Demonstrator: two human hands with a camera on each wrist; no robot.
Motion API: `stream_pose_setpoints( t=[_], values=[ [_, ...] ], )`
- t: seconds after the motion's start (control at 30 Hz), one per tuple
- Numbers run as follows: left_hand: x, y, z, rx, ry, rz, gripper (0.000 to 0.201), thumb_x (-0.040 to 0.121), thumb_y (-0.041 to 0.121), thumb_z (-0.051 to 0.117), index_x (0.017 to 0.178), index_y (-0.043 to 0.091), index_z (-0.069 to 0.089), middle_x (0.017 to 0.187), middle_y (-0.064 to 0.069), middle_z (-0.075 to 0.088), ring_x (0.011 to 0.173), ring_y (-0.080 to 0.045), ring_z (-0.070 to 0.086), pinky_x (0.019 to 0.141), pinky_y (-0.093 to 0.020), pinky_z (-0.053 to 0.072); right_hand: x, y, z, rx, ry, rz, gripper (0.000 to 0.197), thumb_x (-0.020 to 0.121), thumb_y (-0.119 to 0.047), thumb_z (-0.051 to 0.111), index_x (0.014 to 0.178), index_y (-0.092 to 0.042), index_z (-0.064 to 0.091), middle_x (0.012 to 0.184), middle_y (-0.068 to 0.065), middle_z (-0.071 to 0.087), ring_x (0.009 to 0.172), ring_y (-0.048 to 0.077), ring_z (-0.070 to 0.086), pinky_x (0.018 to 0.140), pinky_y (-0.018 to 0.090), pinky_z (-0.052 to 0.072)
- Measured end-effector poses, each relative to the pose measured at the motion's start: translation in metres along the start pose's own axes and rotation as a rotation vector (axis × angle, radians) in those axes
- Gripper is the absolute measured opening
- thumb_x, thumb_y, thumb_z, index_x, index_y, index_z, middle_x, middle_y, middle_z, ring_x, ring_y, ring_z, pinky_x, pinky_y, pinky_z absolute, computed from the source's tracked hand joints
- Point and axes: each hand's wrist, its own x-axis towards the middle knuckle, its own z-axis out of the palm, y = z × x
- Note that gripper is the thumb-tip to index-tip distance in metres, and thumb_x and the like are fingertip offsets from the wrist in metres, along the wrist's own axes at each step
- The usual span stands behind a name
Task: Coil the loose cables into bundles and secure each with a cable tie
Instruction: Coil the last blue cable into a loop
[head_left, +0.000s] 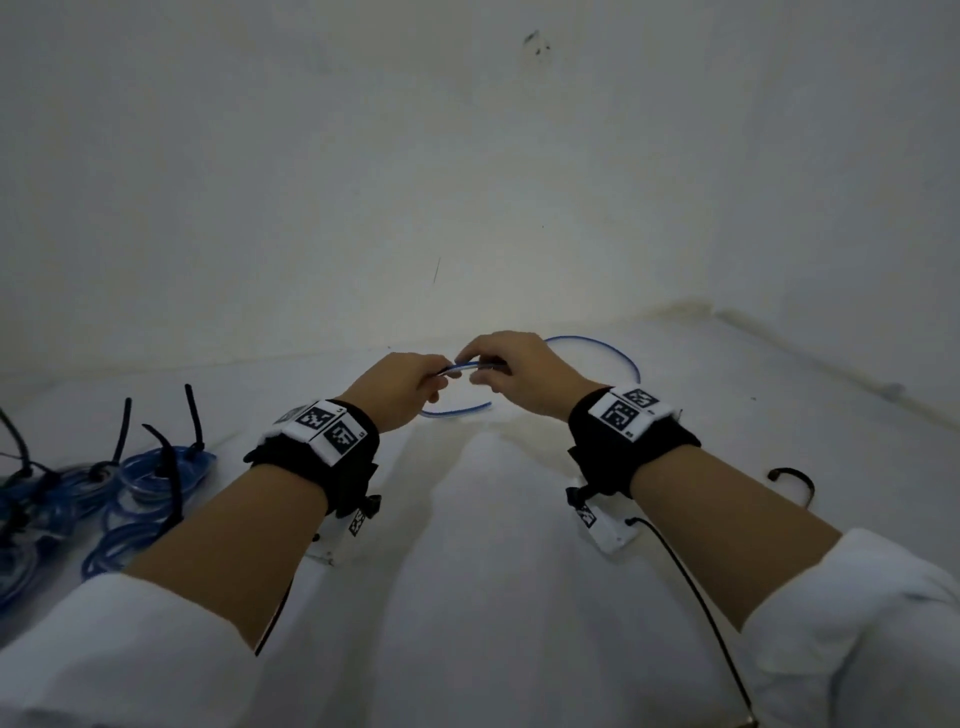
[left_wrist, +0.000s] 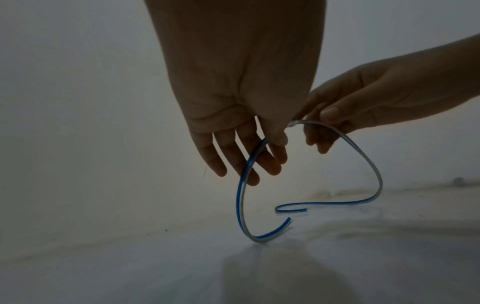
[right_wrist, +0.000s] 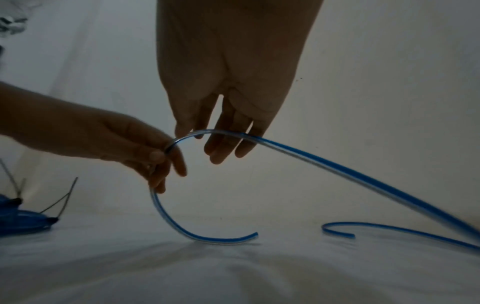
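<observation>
A loose blue-and-clear cable (head_left: 597, 344) arches above the white cloth. My left hand (head_left: 441, 376) pinches it between thumb and fingers, and my right hand (head_left: 483, 371) pinches it just to the right of that. In the left wrist view the cable (left_wrist: 241, 197) drops from the left hand (left_wrist: 275, 139) and curls to a free end on the cloth; the right hand's thumb (left_wrist: 330, 112) lies on top of it. In the right wrist view the cable (right_wrist: 337, 166) runs off to the lower right from the right hand (right_wrist: 223, 144), and the left hand (right_wrist: 155, 156) grips its curved short end.
Several coiled blue bundles (head_left: 150, 478) with black cable ties sticking up lie at the left, also seen as bundles (right_wrist: 23, 224). A loose black cable tie (head_left: 789, 475) lies on the cloth at the right. A white wall (head_left: 467, 182) stands close behind.
</observation>
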Motion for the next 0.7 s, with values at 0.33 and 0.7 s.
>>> stream_pose_setpoints(
  t=[0.33, 0.7],
  values=[
    [-0.016, -0.024, 0.001, -0.16, 0.047, -0.157, 0.01, 0.091, 0.011, 0.051, 0.093, 0.018, 0.058, 0.094, 0.0, 0.061, 0.088, -0.018, 0.058, 0.082, -0.025, 0.044, 0.015, -0.001, 0.001, 0.246, 0.438, 0.142, 0.014, 0.092, -0.001, 0.045, 0.095, -0.004, 0.059, 0.069, 0.002, 0.053, 0.058, 0.007, 0.048, 0.062, 0.024, 0.042],
    [-0.023, -0.022, -0.004, -0.709, 0.063, -0.322, 0.024, 0.098, 0.017, 0.038, 0.086, 0.011, 0.057, 0.071, -0.003, 0.052, 0.054, -0.011, 0.063, 0.065, -0.029, 0.054, 0.013, 0.013, -0.001, 0.296, 0.531, 0.387, 0.016, 0.093, 0.002, 0.036, 0.094, -0.005, 0.05, 0.069, 0.009, 0.052, 0.059, 0.024, 0.049, 0.058, 0.037, 0.048]
  ],
)
